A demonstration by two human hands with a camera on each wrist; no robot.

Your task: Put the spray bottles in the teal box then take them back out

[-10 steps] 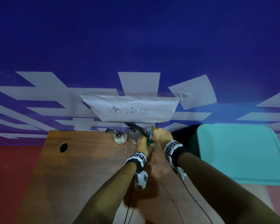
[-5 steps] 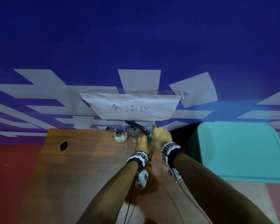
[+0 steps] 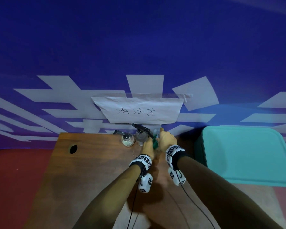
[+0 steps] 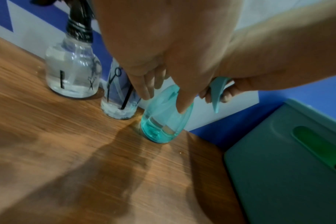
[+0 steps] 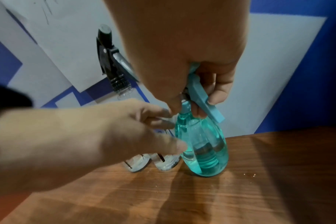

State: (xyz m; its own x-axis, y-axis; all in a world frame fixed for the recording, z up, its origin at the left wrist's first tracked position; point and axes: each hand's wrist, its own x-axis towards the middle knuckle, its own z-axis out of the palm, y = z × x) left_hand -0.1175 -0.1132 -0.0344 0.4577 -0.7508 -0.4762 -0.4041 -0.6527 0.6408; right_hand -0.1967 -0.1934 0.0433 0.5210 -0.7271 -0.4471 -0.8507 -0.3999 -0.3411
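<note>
A teal spray bottle (image 5: 203,151) stands upright on the wooden table (image 3: 92,162), near its back right corner. My right hand (image 5: 197,106) grips its spray head and trigger from above. My left hand (image 4: 163,98) has its thumb and fingers round the bottle's (image 4: 163,125) upper body. In the head view both hands, left (image 3: 148,146) and right (image 3: 166,139), meet at the bottle (image 3: 155,143). The teal box (image 3: 246,154) sits to the right of the table with its lid on.
Two clear spray bottles stand left of the teal one along the wall: a round one (image 3: 126,141) and a taller one with a black head (image 3: 140,136). A paper sign (image 3: 137,111) hangs above them. The table has a cable hole (image 3: 73,148).
Both hands stay at the teal bottle in almost the same place. The bottle still stands on the table.
</note>
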